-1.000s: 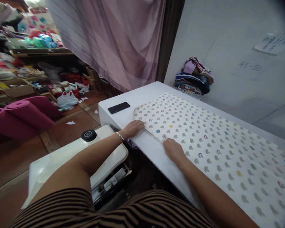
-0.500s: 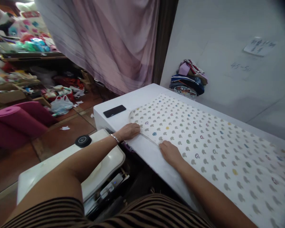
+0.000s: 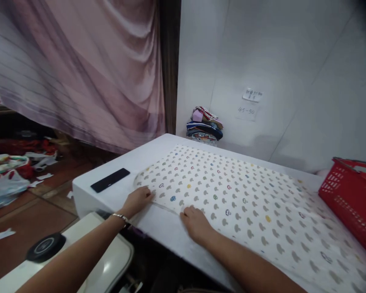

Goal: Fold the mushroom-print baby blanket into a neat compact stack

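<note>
A long white counter [image 3: 116, 191] runs from the centre of the frame to the lower right. Spread flat over most of it is a white cotton fabric sheet printed with small grey and coloured mushroom shapes [image 3: 247, 203], its rounded end toward the left. A red plastic mesh basket [image 3: 350, 199] stands on the counter at the right edge of the frame, beside the sheet. A small stack of folded, multicoloured cloth [image 3: 204, 126] sits at the far end against the wall. At the lower centre, the right hand [image 3: 197, 221] lies palm down, fingers loosely spread, on the sheet's near edge. The left hand [image 3: 138, 200], also flat and gripping nothing, presses the rounded end. A flat black phone [image 3: 110, 180] lies left of the sheet.
</note>
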Demonstrator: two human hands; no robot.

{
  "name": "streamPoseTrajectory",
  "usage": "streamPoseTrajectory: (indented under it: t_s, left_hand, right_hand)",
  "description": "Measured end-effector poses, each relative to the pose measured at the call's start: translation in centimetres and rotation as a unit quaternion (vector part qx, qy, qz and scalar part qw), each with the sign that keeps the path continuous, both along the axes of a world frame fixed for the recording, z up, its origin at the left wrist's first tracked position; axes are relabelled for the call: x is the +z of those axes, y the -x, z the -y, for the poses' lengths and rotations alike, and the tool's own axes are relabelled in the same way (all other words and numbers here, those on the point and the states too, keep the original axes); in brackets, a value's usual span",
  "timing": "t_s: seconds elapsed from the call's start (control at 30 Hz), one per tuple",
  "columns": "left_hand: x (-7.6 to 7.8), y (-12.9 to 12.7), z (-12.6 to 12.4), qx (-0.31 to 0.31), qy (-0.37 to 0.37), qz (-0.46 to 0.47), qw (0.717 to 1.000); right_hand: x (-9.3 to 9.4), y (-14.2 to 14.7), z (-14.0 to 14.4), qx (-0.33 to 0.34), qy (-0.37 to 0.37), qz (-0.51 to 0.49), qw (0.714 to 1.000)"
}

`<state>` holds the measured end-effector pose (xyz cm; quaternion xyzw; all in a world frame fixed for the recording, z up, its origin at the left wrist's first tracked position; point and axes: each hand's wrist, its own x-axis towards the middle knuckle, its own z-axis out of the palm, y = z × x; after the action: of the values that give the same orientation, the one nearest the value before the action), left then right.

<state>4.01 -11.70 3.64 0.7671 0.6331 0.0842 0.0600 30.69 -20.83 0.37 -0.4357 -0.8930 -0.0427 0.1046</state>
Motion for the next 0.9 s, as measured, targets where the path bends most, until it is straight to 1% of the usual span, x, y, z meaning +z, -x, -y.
streamPoseTrajectory:
  t_s: [0.07,0.13,0.23,0.33,0.47,0.53,0.63,0.67,0.73,0.9]
  left_hand:
    - [0.5,-1.0,-0.4,0.046,0.019,-0.028,0.998]
    - [0.7,-1.4,-0.8,0.072,0.023,-0.045,0.996]
    - [0.5,-0.9,-1.3,0.099,0.021,-0.053,0.993]
    - [0.4,0.0,-1.6,0.144,0.006,-0.043,0.989]
    - [0.3,1.2,-2.1,0.227,-0.034,-0.005,0.973]
    - [0.1,1.8,-2.5,0.282,-0.044,0.032,0.958]
    - [-0.2,2.5,-3.1,0.357,-0.030,0.104,0.928]
    - [-0.3,2.8,-3.3,0.369,-0.019,0.122,0.921]
    - [-0.3,3.1,-3.7,0.374,0.004,0.140,0.917]
    - [-0.3,3.7,-4.2,0.362,0.034,0.143,0.921]
  right_hand:
    - [-0.2,-0.1,0.4,-0.002,-0.020,-0.006,1.000]
    - [-0.4,-0.2,0.9,-0.003,-0.029,-0.017,0.999]
    - [-1.0,-0.7,1.7,0.008,-0.027,-0.048,0.998]
    - [-1.5,-1.3,2.3,0.020,-0.029,-0.093,0.995]
    - [-1.8,-1.7,2.7,0.027,-0.027,-0.123,0.992]
    - [-1.9,-1.8,2.8,0.027,-0.027,-0.123,0.992]
    - [-2.0,-1.9,2.9,0.025,-0.018,-0.123,0.992]
    - [-2.1,-1.9,3.0,0.021,-0.012,-0.122,0.992]
    - [-2.3,-2.0,3.1,0.011,0.003,-0.118,0.993]
    - [-2.5,-2.2,3.1,0.000,0.026,-0.105,0.994]
